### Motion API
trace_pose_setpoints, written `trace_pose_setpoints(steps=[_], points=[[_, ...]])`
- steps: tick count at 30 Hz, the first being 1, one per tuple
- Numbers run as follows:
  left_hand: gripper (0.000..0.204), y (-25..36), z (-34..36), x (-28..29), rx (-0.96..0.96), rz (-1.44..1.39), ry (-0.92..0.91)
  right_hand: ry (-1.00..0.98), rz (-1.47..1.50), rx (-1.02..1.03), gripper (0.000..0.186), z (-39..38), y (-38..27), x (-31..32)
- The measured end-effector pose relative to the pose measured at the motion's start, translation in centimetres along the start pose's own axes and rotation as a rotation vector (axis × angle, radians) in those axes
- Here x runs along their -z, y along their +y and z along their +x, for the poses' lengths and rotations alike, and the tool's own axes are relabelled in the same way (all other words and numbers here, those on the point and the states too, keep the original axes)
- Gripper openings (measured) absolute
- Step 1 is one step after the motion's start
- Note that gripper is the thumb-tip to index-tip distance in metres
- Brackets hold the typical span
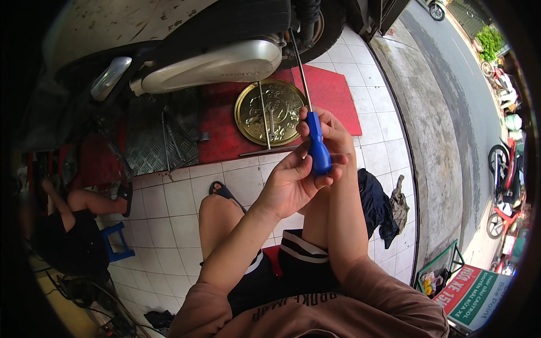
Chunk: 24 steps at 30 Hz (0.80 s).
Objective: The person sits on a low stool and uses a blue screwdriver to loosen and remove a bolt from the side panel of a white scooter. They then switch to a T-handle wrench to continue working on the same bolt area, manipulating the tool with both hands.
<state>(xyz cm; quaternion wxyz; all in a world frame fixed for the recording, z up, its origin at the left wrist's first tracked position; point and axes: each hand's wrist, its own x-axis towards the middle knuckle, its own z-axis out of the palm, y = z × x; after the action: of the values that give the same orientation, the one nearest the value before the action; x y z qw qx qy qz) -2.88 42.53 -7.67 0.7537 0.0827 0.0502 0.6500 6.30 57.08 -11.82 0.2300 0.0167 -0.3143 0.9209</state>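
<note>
A long screwdriver with a blue handle (319, 147) is between my hands, its thin metal shaft running up to the underside of a motorbike. My left hand (292, 183) closes its thumb and fingers round the butt of the handle. Higher up, my right hand (331, 134) grips the handle's upper part near the shaft. The shaft's tip meets dark parts beside the silver engine cover (211, 66) and the rear wheel (332, 31); the exact contact is too small to tell. Below the cover, a round gold tray (243, 121) holds a spanner (271, 124).
A T-handle wrench (264, 112) stands across the tray on the red platform (338, 96). More tools lie on a metal tread plate (146, 141). Dark cloths (377, 205) are on the tiles at right. Another person (73, 225) sits at far left near a blue stool (116, 242).
</note>
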Motion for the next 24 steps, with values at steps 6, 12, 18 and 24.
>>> trace_pose_setpoints(steps=[6,12,18,24], points=[[0.032,0.7,0.2,0.2,-0.041,0.563,0.181,0.028,0.053,0.02,0.041,0.4,0.1,-0.5],[0.042,0.0,0.5,0.5,-0.226,0.862,0.261,0.137,-0.12,-0.008,0.029,0.6,0.0,-0.7],[0.046,-0.2,0.5,0.9,-0.283,0.862,0.263,0.196,-0.145,-0.021,0.03,0.6,0.1,-1.1],[0.044,-0.2,0.0,0.5,-0.14,0.542,0.184,0.102,-0.109,-0.021,0.04,-0.3,-1.1,-1.4]])
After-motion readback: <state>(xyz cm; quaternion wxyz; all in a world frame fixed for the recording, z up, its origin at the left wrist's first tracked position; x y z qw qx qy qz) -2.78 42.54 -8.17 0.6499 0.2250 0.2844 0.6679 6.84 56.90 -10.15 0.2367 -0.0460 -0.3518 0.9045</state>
